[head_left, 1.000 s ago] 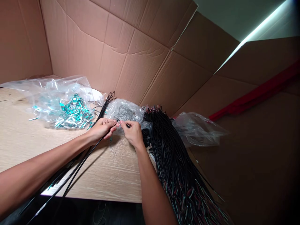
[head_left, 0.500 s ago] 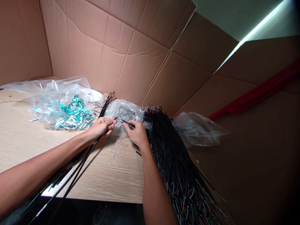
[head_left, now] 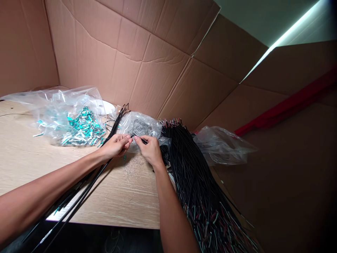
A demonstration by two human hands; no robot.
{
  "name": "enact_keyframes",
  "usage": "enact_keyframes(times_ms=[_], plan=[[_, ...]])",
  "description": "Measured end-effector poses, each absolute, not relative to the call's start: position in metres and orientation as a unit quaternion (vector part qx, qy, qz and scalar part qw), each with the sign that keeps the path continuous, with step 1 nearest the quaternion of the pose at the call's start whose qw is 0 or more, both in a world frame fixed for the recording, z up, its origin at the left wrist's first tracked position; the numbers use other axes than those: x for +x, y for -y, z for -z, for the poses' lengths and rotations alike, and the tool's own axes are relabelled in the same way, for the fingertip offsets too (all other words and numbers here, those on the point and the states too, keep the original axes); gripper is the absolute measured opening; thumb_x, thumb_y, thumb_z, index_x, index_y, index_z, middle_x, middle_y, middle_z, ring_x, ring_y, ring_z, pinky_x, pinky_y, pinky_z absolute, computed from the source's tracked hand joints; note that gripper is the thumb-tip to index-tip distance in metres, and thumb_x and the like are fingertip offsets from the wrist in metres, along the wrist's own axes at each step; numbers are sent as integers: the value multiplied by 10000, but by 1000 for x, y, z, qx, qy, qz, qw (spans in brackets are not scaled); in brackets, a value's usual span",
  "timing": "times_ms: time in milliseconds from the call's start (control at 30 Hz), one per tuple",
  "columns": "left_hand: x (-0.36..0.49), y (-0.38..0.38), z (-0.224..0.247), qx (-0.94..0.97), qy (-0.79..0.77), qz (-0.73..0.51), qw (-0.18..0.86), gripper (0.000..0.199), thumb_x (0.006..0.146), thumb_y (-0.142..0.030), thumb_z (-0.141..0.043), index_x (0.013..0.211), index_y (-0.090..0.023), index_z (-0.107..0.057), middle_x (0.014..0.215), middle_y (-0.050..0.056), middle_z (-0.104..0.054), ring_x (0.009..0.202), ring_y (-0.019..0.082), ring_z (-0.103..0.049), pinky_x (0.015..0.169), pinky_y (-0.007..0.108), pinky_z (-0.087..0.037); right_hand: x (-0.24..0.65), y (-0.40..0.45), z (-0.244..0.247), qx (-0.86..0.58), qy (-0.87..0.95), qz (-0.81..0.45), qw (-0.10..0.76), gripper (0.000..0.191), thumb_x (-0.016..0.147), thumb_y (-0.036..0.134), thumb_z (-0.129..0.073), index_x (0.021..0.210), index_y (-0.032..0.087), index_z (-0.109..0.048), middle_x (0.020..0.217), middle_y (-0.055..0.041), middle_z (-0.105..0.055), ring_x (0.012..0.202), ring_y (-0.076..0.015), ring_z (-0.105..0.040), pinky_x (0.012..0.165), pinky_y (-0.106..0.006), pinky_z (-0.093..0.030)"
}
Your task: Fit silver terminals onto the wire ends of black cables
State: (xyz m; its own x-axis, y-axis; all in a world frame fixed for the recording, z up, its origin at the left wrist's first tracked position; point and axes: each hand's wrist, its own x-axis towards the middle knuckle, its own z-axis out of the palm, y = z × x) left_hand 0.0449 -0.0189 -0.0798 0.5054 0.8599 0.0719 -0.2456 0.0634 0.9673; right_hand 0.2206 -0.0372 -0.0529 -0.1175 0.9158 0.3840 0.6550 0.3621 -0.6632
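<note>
My left hand (head_left: 119, 144) is closed in a pinch on a black cable (head_left: 101, 168), whose tip sticks up between thumb and finger. My right hand (head_left: 149, 150) grips small black tweezers (head_left: 143, 141). Their points meet the cable tip, and the fingertips of both hands nearly touch. Behind the hands lies a clear bag (head_left: 142, 123) of tiny silvery metal pieces, with some spilled bits (head_left: 133, 165) on the table in front of it. More black cables pass under my left forearm and hang over the table's front edge.
A clear bag of teal-and-silver strips (head_left: 86, 124) lies at the left on the wooden table (head_left: 126, 207). A thick bundle of black cables (head_left: 192, 165) drapes down at the right, beside an otherwise clear plastic bag (head_left: 223, 146). Cardboard walls (head_left: 126, 45) enclose the back.
My right hand has moved slightly left, bringing the tweezers from a small gap away up to the cable tip. My left hand has barely shifted.
</note>
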Motion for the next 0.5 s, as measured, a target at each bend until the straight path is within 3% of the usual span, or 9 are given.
enact_keyframes(times_ms=[100, 233, 367, 500], plan=[[48, 19, 83, 548, -289, -413, 667, 549, 784, -712, -668, 804, -184, -520, 480, -104, -333, 325, 52, -224, 341, 189, -150, 222, 35, 55, -546, 723, -173, 387, 447, 949, 475, -552, 646, 166, -664, 599, 15, -489, 603, -136, -413, 581, -278, -279], [48, 21, 82, 562, -320, -427, 632, 503, 859, -644, -628, 905, -143, -604, 462, -96, -352, 343, 65, -258, 358, 190, -185, 226, 34, 55, -564, 680, -181, 431, 501, 942, 515, -547, 564, 195, -470, 580, 36, -348, 574, -122, -324, 553, -284, -238], [44, 22, 79, 586, -331, -435, 598, 482, 878, -610, -638, 914, -129, -626, 465, -78, -385, 372, 74, -316, 383, 192, -208, 232, 37, 48, -569, 670, -149, 452, 454, 934, 494, -563, 598, 205, -461, 597, 34, -398, 593, -130, -365, 574, -288, -278], [42, 24, 76, 547, -316, -450, 632, 475, 880, -609, -622, 919, -136, -617, 509, -84, -369, 368, 64, -286, 378, 190, -183, 237, 39, 45, -573, 706, -89, 407, 403, 918, 448, -610, 613, 197, -530, 586, 30, -446, 590, -131, -381, 574, -294, -278]])
